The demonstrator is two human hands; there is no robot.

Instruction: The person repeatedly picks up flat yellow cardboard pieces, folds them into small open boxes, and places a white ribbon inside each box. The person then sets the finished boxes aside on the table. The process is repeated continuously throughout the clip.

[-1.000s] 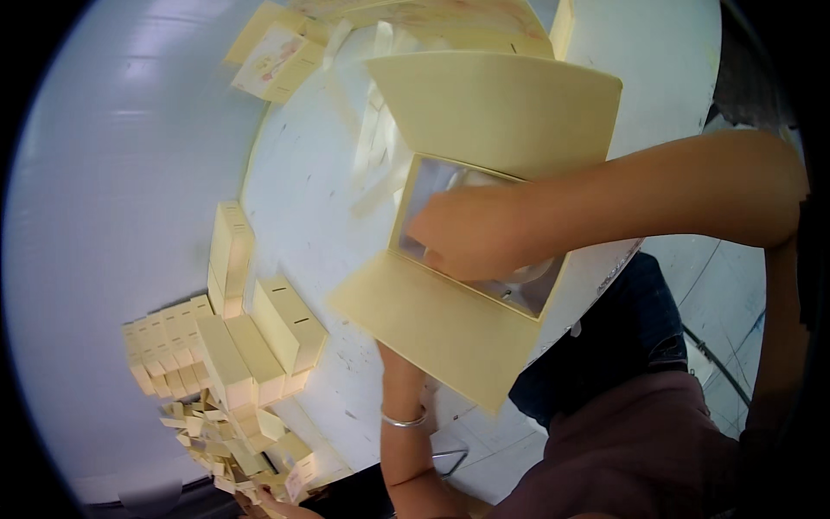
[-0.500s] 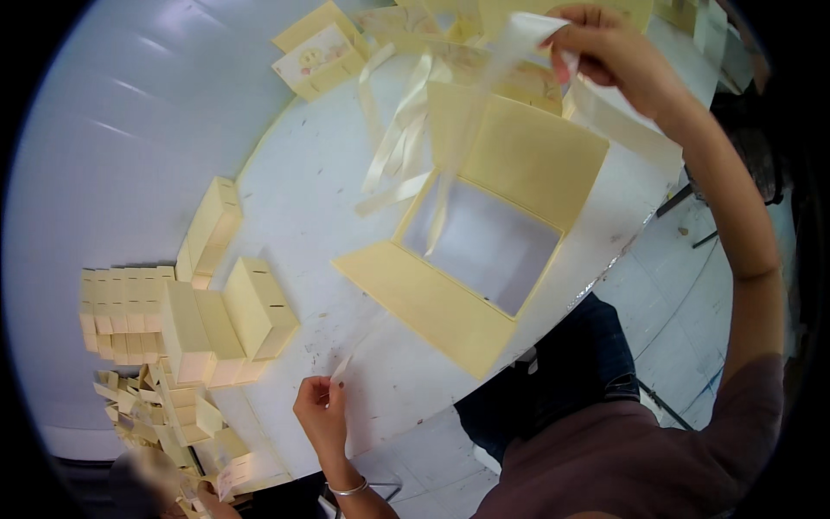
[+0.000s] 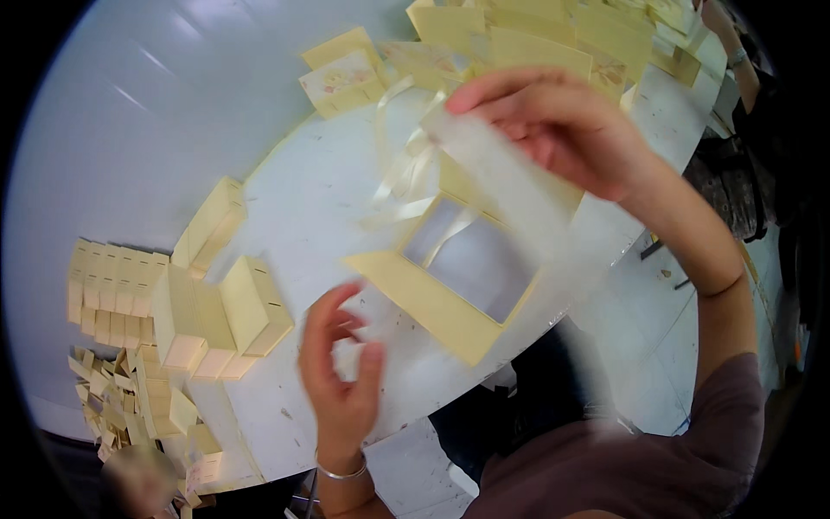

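Note:
My right hand (image 3: 553,130) is raised above the table, closed on the top end of a pale translucent strip (image 3: 510,182), blurred by motion and hanging down toward my lap. Behind the strip lies an opened folding box, cream with a grey-white inside panel, its near flap (image 3: 432,303) spread out toward me. A cream ribbon (image 3: 451,232) lies across the panel, and more loose ribbons (image 3: 406,169) lie beyond the box. My left hand (image 3: 340,372), wearing a bracelet, hovers left of the box with thumb and fingers apart.
Cream boxes (image 3: 220,320) stand in rows at the left, near a heap of small cream pieces (image 3: 108,394). Along the far edge stand open boxes with printed panels (image 3: 341,78). Another person's hand (image 3: 716,19) shows at the far right; another person is partly visible at lower left.
My right hand has come down and nearer with the strip, now across the box. My left hand has risen slightly, its pinch on a thin pale strip opened.

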